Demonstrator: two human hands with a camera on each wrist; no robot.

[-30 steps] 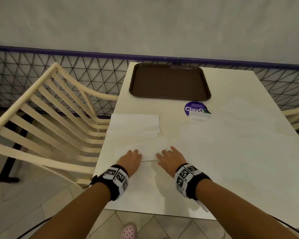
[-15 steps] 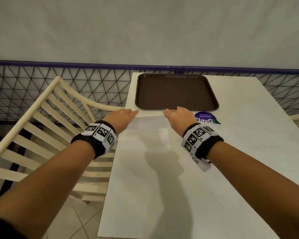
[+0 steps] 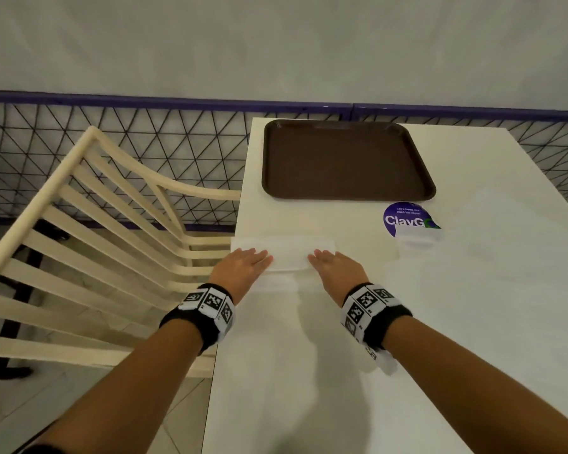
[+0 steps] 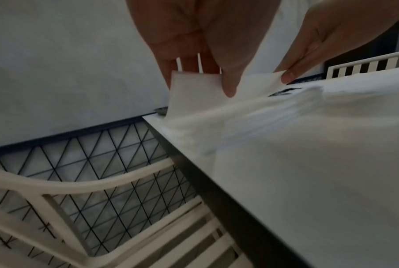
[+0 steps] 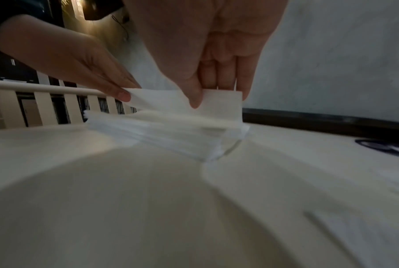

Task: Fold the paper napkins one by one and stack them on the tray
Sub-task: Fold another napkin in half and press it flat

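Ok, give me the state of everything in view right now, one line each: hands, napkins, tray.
left hand: pinches the top napkin's left end.
right hand: pinches the same napkin's right end.
top napkin: far edge lifted off the pile, near part lying on it.
napkin pile: stacked flat on the table, near the left edge.
tray: empty, flat at the table's far end.
sticker: on the table, partly covered by white paper.

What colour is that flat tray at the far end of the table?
Dark brown, with nothing on it yet. The rectangular plastic tray shows best in the head view.
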